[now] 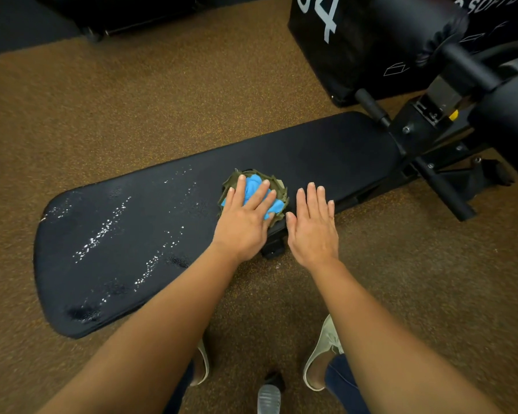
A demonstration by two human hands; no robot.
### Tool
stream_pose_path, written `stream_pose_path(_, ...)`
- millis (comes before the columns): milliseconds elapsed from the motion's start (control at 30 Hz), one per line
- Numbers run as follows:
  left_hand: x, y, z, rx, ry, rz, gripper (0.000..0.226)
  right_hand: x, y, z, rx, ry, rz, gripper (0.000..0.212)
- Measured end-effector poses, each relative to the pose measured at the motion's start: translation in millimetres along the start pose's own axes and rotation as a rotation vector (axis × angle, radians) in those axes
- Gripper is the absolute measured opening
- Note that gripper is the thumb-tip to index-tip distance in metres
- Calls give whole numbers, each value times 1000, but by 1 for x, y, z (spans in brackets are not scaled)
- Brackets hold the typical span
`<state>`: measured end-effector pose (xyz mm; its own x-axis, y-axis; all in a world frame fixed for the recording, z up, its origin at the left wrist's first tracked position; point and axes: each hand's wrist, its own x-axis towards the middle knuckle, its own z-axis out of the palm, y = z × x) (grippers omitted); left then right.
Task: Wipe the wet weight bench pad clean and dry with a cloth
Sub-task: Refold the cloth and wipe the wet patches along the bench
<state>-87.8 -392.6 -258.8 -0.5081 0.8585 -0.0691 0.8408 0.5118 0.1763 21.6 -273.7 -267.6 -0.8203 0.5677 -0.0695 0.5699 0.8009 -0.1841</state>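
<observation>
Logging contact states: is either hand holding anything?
Left hand presses flat on the bunched cloth, not gripping it. Right hand holds nothing.

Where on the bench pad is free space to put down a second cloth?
Free and dry: the pad between the cloth and the frame. The left end is bare but wet. Crowded: the near edge under both hands.
</observation>
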Motion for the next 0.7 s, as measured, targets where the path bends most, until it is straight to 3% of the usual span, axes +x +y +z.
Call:
stream_pose_path(167, -20, -34, -2, 22, -19, 252, 58, 0, 3, 1, -1, -3, -6, 57)
stream_pose_path(367, 3, -2, -2, 15, 13, -4, 62, -1, 1, 0, 9, -9, -2, 57)
stream_pose_path(600, -12, -34, -4, 18, -19, 327, 56, -2, 8, 0, 5, -1, -21, 58)
stream_pose_path(700, 0, -34, -6, 34, -7, 219, 58, -3, 10, -1, 4, 2, -25, 58)
